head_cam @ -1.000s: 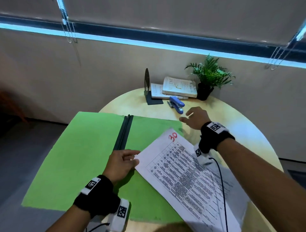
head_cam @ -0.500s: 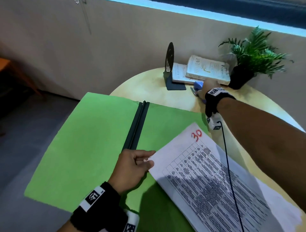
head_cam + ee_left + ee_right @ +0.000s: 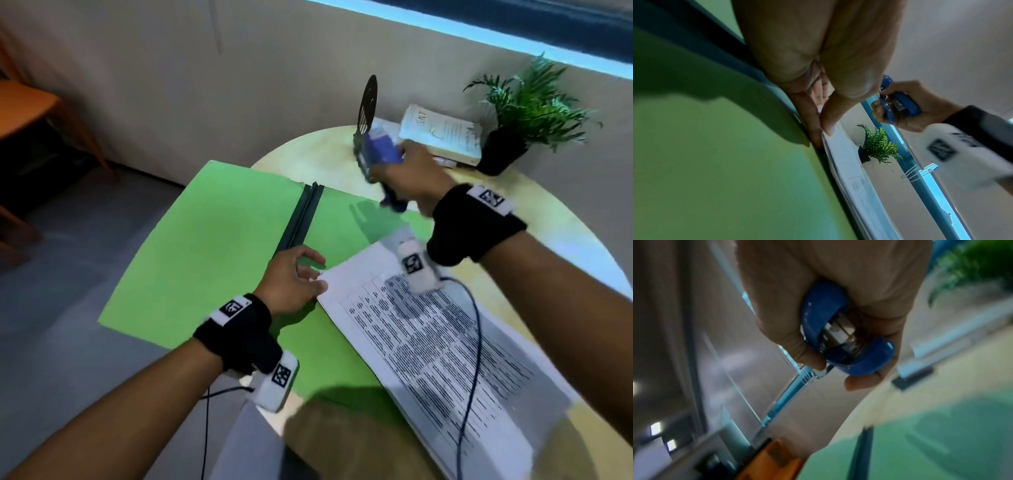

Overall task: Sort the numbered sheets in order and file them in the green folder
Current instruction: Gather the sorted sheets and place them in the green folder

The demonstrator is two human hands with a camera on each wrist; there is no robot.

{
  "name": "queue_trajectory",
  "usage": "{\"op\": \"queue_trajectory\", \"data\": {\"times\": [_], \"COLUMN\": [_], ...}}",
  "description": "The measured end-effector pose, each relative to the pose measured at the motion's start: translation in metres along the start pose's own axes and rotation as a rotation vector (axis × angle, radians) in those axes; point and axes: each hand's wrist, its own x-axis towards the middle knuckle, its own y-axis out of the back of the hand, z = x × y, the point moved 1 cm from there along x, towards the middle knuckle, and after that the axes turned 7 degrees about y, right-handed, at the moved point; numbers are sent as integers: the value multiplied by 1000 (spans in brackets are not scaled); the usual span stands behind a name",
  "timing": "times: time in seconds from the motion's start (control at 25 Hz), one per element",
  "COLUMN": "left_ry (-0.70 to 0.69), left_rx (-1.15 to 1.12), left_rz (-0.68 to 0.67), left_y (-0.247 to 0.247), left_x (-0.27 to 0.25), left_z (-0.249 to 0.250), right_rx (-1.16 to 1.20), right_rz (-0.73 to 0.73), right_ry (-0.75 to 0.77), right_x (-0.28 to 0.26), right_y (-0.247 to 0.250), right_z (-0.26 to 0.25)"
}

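The right hand (image 3: pixel 409 168) grips the blue stapler (image 3: pixel 380 150) above the open green folder (image 3: pixel 205 246) on the desk (image 3: pixel 548 246); left fingers (image 3: pixel 824 120) pinch the sheets' (image 3: pixel 428 342) corner. Best keep the edges flush and bring the stapler squarely onto that pinched corner.

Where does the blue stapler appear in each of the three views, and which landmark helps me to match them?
Head: the blue stapler is upper centre, gripped by the right hand above the table's far side.
Left wrist: the stapler is right of centre, in the right hand, beyond the left hand pinching the sheets.
Right wrist: the stapler is centre, seen end-on inside the fingers.
Shared landmark: the green folder, in all three.
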Motion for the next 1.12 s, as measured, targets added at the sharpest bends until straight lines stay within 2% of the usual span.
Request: {"op": "queue_trajectory", "data": {"times": [0.08, 0.12, 0.2, 0.28, 0.4, 0.52, 0.68, 0.88, 0.96, 1.04, 1.12], "left_ry": [10, 6, -8, -8, 21, 111, 213, 264, 244, 236, 261], "left_rx": [45, 70, 115, 134, 70, -28, -137, -306, -242, -186, -223], "left_rz": [-1, -2, -11, -19, 45, 128, 113, 106, 104, 161, 201], "left_y": [2, 3, 4, 3, -5, -15, -25, -30, -31, -32, -31], "left_x": [3, 4, 7, 10, 12, 12, 6, 0, -1, -1, 0], "left_z": [8, 13, 26, 35, 35, 24, 13, 6, 5, 6, 6], "right_rx": [85, 37, -24, 43, 126, 134, 166, 214, 252, 278, 342], "right_rz": [-282, -364, -414, -381, -255, -103, 90, 128, 127, 110, 94], "right_ry": [-78, -108, -172, -225, -255, -246, -206, -201, -214, -211, -215], "right_x": [-32, -46, -65, -69, -66, -72, -82, -83, -81, -81, -80], "right_y": [-34, -45, -57, -56, -54, -67, -80, -81, -81, -80, -76], "right_z": [18, 27, 42, 51, 57, 62, 66, 71, 73, 75, 76]}}
